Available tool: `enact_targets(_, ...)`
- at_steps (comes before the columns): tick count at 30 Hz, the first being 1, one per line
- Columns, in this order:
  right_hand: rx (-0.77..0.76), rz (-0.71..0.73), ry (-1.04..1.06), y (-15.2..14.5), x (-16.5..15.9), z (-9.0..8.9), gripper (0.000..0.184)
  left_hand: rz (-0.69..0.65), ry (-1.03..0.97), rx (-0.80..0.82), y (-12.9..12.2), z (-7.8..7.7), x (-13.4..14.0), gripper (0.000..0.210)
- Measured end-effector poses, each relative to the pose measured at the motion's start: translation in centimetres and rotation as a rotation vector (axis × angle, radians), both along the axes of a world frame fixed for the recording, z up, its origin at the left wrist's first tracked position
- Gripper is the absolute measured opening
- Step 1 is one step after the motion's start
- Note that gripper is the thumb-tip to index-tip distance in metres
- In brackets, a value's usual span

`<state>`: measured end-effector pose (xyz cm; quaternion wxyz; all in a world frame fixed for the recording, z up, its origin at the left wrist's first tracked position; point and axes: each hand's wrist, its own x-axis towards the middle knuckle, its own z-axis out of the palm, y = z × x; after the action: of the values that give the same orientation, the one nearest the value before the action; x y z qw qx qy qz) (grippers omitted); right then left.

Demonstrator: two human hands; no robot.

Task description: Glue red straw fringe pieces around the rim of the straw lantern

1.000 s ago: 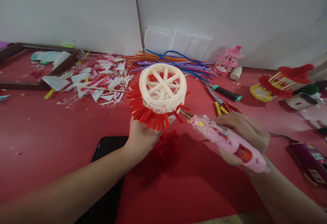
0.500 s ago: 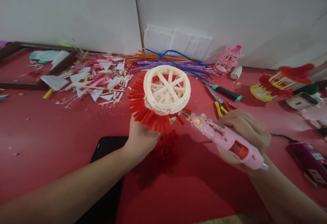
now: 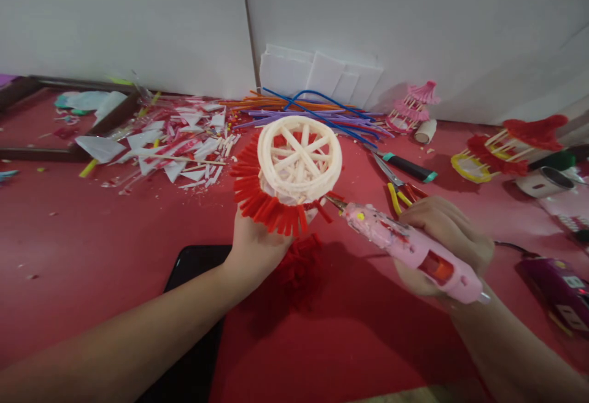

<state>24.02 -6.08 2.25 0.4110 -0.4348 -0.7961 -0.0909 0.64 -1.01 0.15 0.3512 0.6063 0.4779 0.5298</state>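
My left hand (image 3: 257,240) grips from below a round craft piece (image 3: 301,161), whose cream spoked ring sits on top and whose lower edge has a fringe of red pipe-cleaner pieces (image 3: 267,207). The fringe hides most of my left fingers. In my right hand (image 3: 442,231) is a pink hot glue gun (image 3: 414,253), with its metal nozzle at the ring's lower right edge. I cannot tell whether the nozzle touches it. Below the craft piece, a pile of short red pipe-cleaner pieces (image 3: 299,268) lies on the red table.
A black phone-like slab (image 3: 191,305) lies under my left forearm. Scraps and papers (image 3: 175,139) cover the back left. Coloured pipe cleaners (image 3: 313,111), scissors (image 3: 389,170), a black-and-green tool (image 3: 411,167) and small pagoda models (image 3: 506,145) are behind. A purple power strip (image 3: 559,289) stands right.
The glue gun and my right hand have shifted slightly to the right and down. The craft piece in my left hand has barely moved.
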Motion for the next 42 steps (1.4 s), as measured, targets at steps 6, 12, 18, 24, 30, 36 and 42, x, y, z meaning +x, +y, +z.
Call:
enact_targets(6,-0.101,-0.021,-0.097,0.7,0.2,-0.1,0.013,-0.027,-0.132,0.022,0.6,-0.1,0.3,0.044)
enact_targets(12,-0.47,-0.295,-0.481,1.9,0.1,-2.1,0.042,-0.018,-0.151,-0.04,1.1,-0.2,0.2,0.043)
enact_targets(18,-0.412,-0.232,-0.435,1.9,-0.2,-1.3,0.039,0.034,-0.144,-0.066,0.8,-0.4,0.3,0.047)
enact_targets(24,-0.327,0.342,-0.405,0.8,-3.4,-1.2,0.026,0.036,-0.111,-0.028,0.6,-0.2,0.5,0.032)
enact_targets(30,-0.283,0.429,-0.37,0.7,-4.3,-2.1,0.02,0.003,-0.076,-0.018,0.5,0.2,0.5,0.026)
enact_targets(36,-0.29,0.368,-0.345,0.7,-3.9,-1.8,0.017,0.014,-0.057,-0.014,0.4,0.4,0.6,0.025)
enact_targets(42,-0.277,0.281,-0.38,0.8,-4.3,-2.6,0.019,-0.007,-0.078,-0.018,0.4,0.6,0.7,0.023)
